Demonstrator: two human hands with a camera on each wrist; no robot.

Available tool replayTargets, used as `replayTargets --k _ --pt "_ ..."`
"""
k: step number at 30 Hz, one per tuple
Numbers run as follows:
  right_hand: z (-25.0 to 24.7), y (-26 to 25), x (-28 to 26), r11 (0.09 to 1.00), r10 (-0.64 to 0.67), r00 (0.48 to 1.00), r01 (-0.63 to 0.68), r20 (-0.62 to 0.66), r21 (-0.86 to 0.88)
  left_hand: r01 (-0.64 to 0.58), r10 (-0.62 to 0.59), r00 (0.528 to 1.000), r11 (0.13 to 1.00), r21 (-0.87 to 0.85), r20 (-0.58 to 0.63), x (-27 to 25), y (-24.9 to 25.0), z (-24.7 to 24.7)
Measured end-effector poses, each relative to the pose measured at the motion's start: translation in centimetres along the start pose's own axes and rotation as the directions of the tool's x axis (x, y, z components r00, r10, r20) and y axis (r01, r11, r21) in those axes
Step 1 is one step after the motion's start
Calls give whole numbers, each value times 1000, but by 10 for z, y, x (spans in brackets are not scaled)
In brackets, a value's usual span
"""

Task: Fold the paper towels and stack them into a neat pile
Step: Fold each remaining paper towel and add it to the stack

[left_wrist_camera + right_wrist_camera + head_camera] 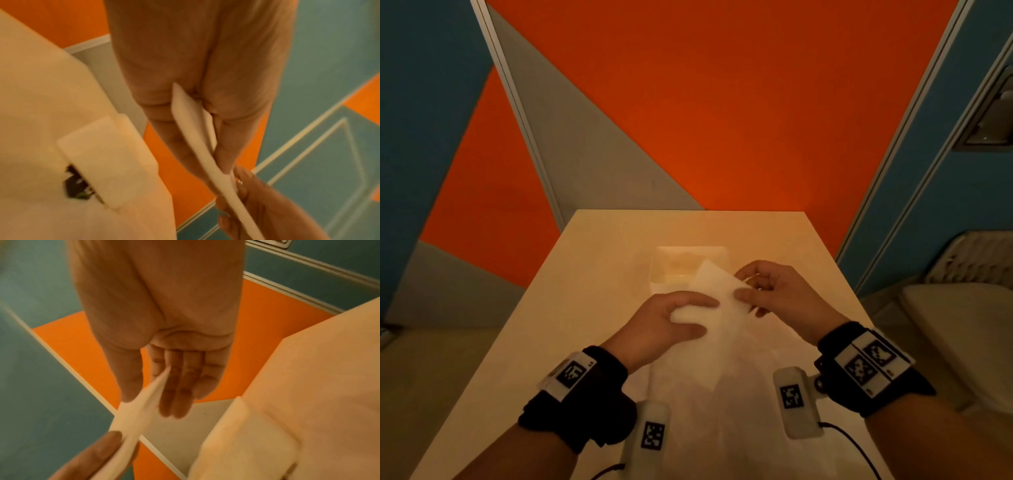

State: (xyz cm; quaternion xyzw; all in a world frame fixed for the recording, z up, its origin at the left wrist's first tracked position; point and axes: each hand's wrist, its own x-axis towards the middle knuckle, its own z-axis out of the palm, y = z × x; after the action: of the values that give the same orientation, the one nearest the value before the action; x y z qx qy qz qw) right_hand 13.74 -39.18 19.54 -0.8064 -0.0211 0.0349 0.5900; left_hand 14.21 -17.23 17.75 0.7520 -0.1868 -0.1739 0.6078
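Paper towel [717,298] between both hands' grips

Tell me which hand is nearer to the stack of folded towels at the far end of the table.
Right. The right hand pinches the paper towel just beside the stack's near right corner; the left hand grips the towel's other end, nearer the person.

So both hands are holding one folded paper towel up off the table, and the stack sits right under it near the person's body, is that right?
Not quite. Both hands, left and right, do hold the towel above the table, but the head view shows the stack beyond the hands, farther from the body.
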Motion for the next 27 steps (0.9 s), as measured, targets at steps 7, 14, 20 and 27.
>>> replayTargets --k 7,14,20,27 --pt "-10 100 -5 640 299 954 -212 -15 -738 217 -195 906 976 17 -375 -22 -81 -36" --pt "-2 135 -23 495 382 924 -210 -6 -843 352 -259 884 917 189 -390 -45 -147 -51" --pt "-3 138 -23 506 373 928 -201 3 -839 442 -328 863 858 261 -384 -44 -171 -54" --pt "-2 141 -23 500 347 938 -186 -1 -846 460 -335 869 818 345 -365 -37 -171 -56"
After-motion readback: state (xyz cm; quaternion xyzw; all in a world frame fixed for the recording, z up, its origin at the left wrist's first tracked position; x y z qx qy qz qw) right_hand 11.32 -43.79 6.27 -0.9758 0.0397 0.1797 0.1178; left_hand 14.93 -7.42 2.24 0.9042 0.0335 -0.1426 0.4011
